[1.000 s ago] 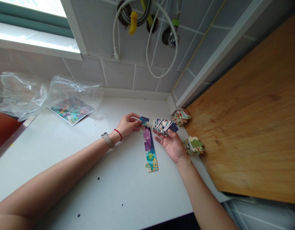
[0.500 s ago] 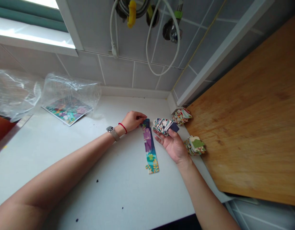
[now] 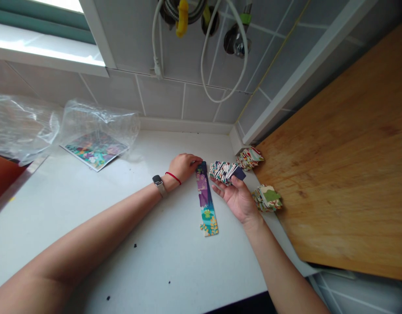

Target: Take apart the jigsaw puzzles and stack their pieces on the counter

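A narrow strip of joined puzzle pieces point(image 3: 204, 200) lies on the white countertop, with a purple figure, a green frog and orange leaves printed on it. At its far end my left hand point(image 3: 184, 166) has its fingers closed on a dark puzzle piece point(image 3: 203, 165), partly hidden by the fingertips. Just right of the strip, my right hand point(image 3: 238, 198) is closed around a fanned stack of puzzle pieces point(image 3: 224, 172), its thumb on a dark blue one. Two more piles, one of red-and-white puzzle pieces point(image 3: 250, 158) and one of green-topped puzzle pieces point(image 3: 267, 198), lie beyond my right hand.
A wooden board point(image 3: 345, 165) leans along the right side. Clear plastic bags point(image 3: 101, 115) lie at the back left, over a colourful picture sheet point(image 3: 94, 150). A white cable point(image 3: 202, 65) hangs on the tiled wall. Small black specks dot the countertop point(image 3: 148, 261).
My left hand has shifted slightly right at the strip's far end, and the dark piece there now lines up more closely with the strip. My right hand keeps its stack in nearly the same place.
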Demonstrator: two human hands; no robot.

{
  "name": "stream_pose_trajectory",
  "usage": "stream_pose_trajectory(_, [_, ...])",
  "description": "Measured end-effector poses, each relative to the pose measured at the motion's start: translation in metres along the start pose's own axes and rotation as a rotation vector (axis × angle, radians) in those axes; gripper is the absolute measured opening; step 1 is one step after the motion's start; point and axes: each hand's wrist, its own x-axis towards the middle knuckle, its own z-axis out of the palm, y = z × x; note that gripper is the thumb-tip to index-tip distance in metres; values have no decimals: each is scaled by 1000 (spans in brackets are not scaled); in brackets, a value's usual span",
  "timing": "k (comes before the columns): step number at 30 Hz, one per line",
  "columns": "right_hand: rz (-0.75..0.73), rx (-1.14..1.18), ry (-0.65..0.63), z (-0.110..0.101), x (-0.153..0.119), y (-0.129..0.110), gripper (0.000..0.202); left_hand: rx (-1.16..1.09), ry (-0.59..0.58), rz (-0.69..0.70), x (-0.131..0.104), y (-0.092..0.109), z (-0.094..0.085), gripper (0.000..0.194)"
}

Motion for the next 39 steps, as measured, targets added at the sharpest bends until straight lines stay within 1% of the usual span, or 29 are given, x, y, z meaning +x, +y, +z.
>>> stream_pose_trajectory(6, [0,-7,2,0,0,-1,48,37,9,92,-2,-5,1,27])
stream_pose_trajectory(10, [3,-16,7,1,0,-1,47,33,11,140,-4,-4,1,26])
stream_pose_trajectory(13, [8,-11,11,2,-1,-1,48,1,44,142,-4,-1,-2,30])
stream_pose_trajectory(15, [11,-8,16,2,-1,-1,47,-40,52,176,-6,0,-7,35])
stream_pose_trajectory(17, [9,-6,16,1,-1,-2,45,-71,-2,277,-9,-2,-12,37])
stream_pose_trajectory(20, [-2,-5,4,-1,0,-2,40,-76,-176,463,-17,-7,-20,32])
stream_pose_trajectory(22, [-5,-8,0,-1,0,-2,39,-73,-257,516,-21,-8,-23,30])
stream_pose_trajectory(24, [-4,-10,4,-2,1,-2,40,-68,-292,526,-24,-9,-25,35])
stream_pose_trajectory(27, [-6,-6,6,-2,0,-3,40,-30,-329,544,-26,-9,-24,54])
stream_pose_trajectory(29, [-8,-4,1,-2,0,-3,39,-4,-342,544,-26,-9,-22,62])
stream_pose_trajectory(32, [-9,-5,-2,-1,0,-2,38,5,-333,521,-26,-10,-20,62])
stream_pose_trajectory(39, [-15,5,24,0,1,-3,39,23,-330,487,-24,-6,-11,53])
